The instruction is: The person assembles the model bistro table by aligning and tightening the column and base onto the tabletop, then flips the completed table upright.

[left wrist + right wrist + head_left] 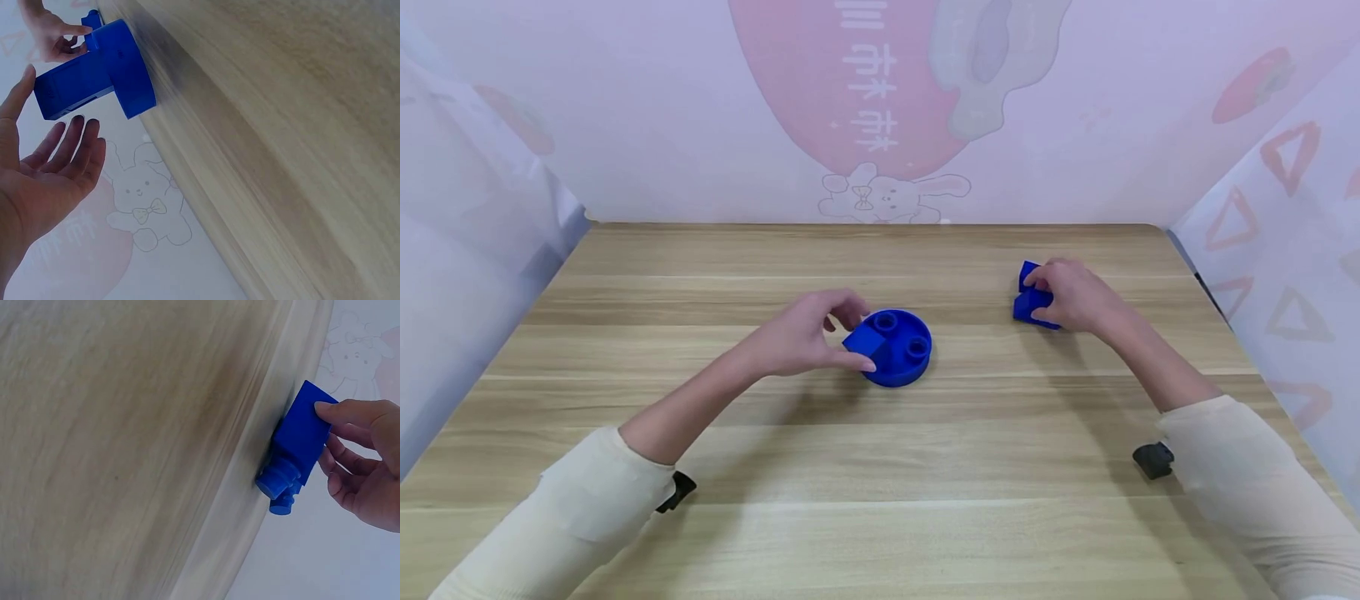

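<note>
A round blue base [897,377] with a raised rim and two ring-shaped sockets lies on the table. One blue block [72,85] stands up from it. My left hand [808,333] is around that block; in the left wrist view the thumb tip is right by its upper corner and the other fingers are spread below it. To the right, my right hand [1071,296] pinches another blue block [304,431], thumb on its flat face and fingers behind. That block has a round peg end. A further blue piece [1028,273] lies just beyond it, partly hidden by the hand.
The wood-grain table [880,467] ends at a pale printed backdrop [662,125] at the back, with more pale sheets at both sides. Dark camera mounts [1153,460] stick out from both sleeves.
</note>
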A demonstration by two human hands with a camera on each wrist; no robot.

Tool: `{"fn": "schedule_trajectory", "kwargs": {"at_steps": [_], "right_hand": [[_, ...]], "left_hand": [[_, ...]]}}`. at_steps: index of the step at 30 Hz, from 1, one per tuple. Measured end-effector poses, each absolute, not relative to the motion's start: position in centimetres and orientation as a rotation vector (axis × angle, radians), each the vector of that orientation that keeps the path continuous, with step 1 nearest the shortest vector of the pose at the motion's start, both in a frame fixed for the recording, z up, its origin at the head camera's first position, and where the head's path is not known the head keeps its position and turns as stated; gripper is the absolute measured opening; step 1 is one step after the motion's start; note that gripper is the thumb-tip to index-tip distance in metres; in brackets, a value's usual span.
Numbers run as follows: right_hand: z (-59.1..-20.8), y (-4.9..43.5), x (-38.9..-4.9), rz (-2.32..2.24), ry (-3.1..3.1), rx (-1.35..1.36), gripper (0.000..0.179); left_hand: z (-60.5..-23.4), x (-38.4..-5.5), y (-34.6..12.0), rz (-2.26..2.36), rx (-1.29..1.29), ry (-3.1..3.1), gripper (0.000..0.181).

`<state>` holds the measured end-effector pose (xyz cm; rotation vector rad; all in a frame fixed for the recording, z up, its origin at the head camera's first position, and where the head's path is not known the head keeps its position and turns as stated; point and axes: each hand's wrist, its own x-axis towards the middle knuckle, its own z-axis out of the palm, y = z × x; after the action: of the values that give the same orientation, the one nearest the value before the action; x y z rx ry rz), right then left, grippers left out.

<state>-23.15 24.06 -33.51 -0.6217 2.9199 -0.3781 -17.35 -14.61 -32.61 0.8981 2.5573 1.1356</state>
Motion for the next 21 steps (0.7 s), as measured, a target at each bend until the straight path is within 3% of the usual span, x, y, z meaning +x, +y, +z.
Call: {"fn": "schedule_trajectory", "kwargs": {"at_steps": [7,21], "right_hand": [[-32.7,23.3,-22.5,-0.564,2.931,-0.699,0.036],[-31.1,19.1,-20.6,-1.103,2.796,-0.774,0.042]], "left_hand": [[-32.6,-17.3,-14.5,1.117,0.892,2.580,0.041],[-32.7,-17.8,-15.0,1.153,0.902,2.554,0.050]]}}
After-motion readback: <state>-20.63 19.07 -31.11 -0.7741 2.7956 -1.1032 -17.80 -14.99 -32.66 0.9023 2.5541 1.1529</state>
